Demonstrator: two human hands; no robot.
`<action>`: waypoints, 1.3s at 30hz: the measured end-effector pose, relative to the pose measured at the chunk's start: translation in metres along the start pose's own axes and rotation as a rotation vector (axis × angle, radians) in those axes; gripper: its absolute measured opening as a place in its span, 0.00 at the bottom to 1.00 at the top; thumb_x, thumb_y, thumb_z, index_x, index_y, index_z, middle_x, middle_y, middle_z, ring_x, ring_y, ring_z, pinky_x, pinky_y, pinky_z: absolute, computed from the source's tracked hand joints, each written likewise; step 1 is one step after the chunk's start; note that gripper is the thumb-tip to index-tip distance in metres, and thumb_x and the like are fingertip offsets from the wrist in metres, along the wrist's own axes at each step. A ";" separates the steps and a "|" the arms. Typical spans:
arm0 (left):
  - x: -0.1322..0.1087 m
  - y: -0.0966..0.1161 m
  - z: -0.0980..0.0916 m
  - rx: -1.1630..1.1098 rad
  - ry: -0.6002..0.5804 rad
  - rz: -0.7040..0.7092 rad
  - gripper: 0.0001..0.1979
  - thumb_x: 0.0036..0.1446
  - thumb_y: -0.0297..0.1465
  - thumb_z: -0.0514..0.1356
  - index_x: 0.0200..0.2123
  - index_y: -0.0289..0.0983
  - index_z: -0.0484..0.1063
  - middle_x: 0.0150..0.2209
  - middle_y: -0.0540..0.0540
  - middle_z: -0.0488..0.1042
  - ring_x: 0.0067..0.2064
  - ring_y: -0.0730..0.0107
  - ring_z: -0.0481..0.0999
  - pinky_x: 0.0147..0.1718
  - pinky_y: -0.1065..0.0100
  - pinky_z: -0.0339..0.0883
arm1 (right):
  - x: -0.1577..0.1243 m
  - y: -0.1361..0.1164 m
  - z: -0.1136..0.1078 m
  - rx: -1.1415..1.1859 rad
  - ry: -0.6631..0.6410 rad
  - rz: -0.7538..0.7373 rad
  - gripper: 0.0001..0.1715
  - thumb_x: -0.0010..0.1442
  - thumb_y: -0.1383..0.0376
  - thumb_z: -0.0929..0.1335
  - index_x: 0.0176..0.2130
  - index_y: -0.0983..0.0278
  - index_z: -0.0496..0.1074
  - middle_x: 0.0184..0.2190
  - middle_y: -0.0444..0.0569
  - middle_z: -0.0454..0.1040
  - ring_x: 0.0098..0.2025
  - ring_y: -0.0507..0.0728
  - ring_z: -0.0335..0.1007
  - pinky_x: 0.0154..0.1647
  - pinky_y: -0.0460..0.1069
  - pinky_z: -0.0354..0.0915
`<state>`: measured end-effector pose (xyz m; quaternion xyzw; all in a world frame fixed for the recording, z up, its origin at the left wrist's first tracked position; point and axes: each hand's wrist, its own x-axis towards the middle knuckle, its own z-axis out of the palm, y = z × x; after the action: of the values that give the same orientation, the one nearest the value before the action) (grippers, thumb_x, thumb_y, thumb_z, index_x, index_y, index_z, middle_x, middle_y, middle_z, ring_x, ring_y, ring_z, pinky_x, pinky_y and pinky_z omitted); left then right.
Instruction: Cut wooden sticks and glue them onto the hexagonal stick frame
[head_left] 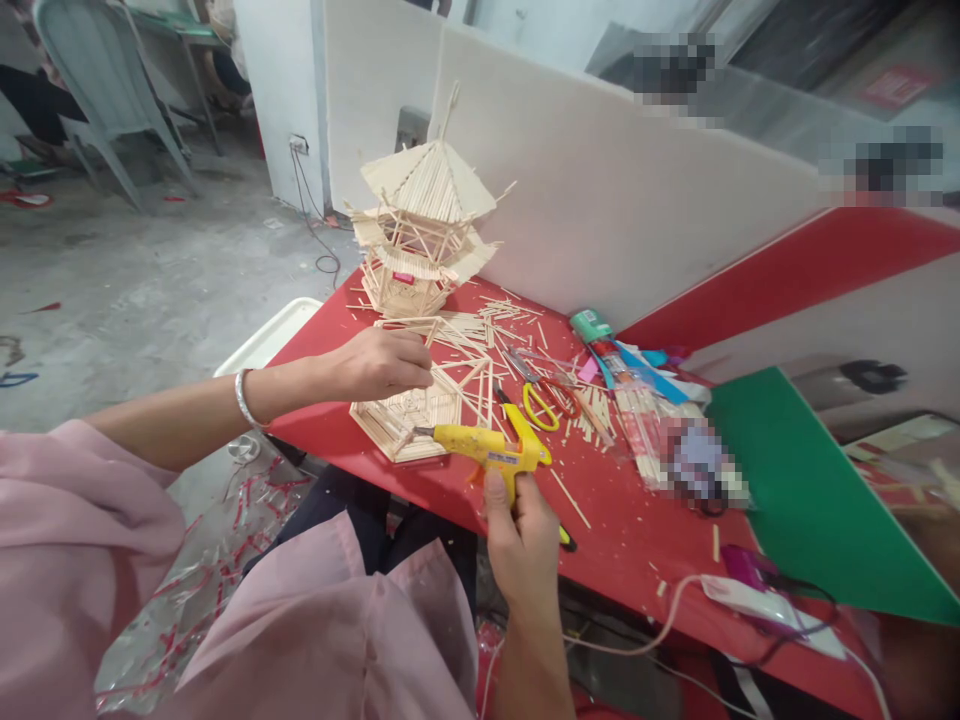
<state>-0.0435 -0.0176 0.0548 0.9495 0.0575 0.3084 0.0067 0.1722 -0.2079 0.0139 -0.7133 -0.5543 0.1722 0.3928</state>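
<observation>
My right hand grips a yellow hot glue gun by its handle. The gun's nozzle points left and is close over a hexagonal stick frame at the table's near edge. Above that frame is my left hand, fingers curled closed; whatever they hold, if anything, is hidden. Behind stands a pagoda model of thin wooden sticks with tiered roofs and a pointed top. Loose sticks lie between the model and the frame.
On the red table lie yellow-handled scissors, a bag of sticks, a green-capped bottle and a white power strip with cords. A green panel rises at the right, a white partition at the back.
</observation>
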 end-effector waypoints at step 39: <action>0.001 0.002 -0.001 0.016 0.063 0.052 0.12 0.65 0.24 0.53 0.33 0.36 0.75 0.31 0.43 0.77 0.34 0.69 0.75 0.32 0.67 0.70 | -0.007 0.008 0.011 0.014 0.031 0.062 0.28 0.63 0.42 0.62 0.29 0.62 0.69 0.25 0.50 0.76 0.28 0.57 0.70 0.32 0.49 0.61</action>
<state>-0.0434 -0.0193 0.0560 0.9405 0.0354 0.3379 -0.0108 0.1676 -0.2109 -0.0003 -0.7302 -0.5245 0.1772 0.4005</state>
